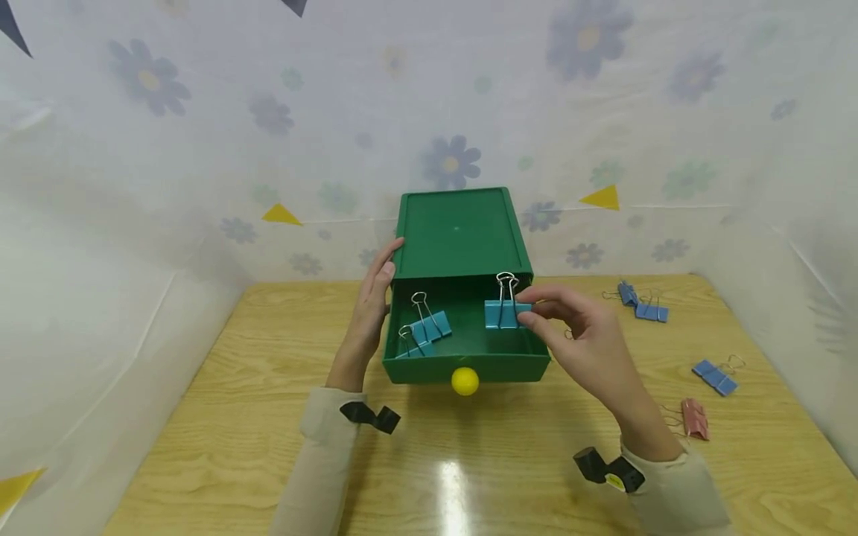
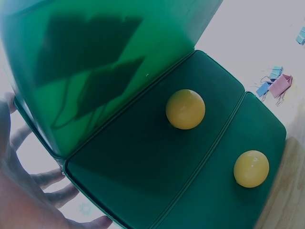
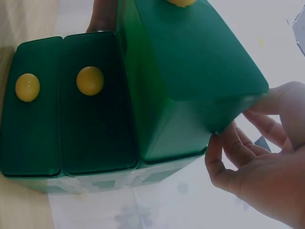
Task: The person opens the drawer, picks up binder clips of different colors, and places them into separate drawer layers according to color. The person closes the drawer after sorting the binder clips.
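A green drawer cabinet (image 1: 462,231) stands on the table with its top drawer (image 1: 506,368) pulled out. My right hand (image 1: 590,339) pinches a light blue binder clip (image 1: 497,316) by its edge, over the right half of the drawer, its wire handles upward. Two more blue binder clips, a rear one (image 1: 436,325) and a front one (image 1: 421,350), lie in the drawer's left part. My left hand (image 1: 365,320) rests against the cabinet's left side, fingers fairly straight. In the right wrist view, the drawer wall hides the pinched clip.
Yellow round knobs mark the drawers: the top knob (image 1: 465,381), the middle knob (image 2: 185,109) and the bottom knob (image 2: 251,169). On the table at right lie several blue binder clips (image 1: 715,377) and a pink binder clip (image 1: 695,419). A flowered curtain (image 1: 362,89) hangs behind the cabinet.
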Demonstrator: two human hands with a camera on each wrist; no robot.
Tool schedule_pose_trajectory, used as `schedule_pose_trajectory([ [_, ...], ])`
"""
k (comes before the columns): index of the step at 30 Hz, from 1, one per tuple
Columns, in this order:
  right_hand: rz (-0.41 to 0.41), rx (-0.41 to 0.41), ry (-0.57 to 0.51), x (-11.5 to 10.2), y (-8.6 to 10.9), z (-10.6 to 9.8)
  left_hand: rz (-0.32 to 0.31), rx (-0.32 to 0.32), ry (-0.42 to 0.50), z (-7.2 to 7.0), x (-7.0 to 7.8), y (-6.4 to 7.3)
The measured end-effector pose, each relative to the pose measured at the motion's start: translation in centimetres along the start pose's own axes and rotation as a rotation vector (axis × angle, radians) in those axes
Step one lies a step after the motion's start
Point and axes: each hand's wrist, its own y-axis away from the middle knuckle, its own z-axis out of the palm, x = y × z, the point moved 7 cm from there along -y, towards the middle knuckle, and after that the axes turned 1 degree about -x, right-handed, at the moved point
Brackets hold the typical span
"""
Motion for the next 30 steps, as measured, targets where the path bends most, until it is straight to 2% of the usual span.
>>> schedule_pose_trajectory([
  [4, -0.009, -0.005, 0.057, -0.2, -0.1, 0.6, -0.002, -0.001, 0.004, -0.2, 0.1, 0.0],
  [10, 0.006, -0.008, 0.114, -0.2, -0.1, 0.9, -0.040, 0.006, 0.010, -0.3, -0.1, 0.0],
  [14, 0.015, -0.018, 0.143, -0.2, -0.1, 0.8, -0.035, -0.001, 0.017, -0.1, -0.2, 0.0],
  [20, -0.024, -0.082, 0.209, -0.7, -0.7, 1.1, -0.025, -0.004, 0.024, -0.2, -0.3, 0.0],
  [27, -0.031, -0.154, 0.308, 2.4, -1.2, 1.4, -0.036, -0.002, 0.004, -0.1, -0.1, 0.0],
  [30, -0.014, -0.173, 0.351, 2.8, -1.5, 1.6, -0.043, -0.004, 0.001, -0.2, -0.2, 0.0],
])
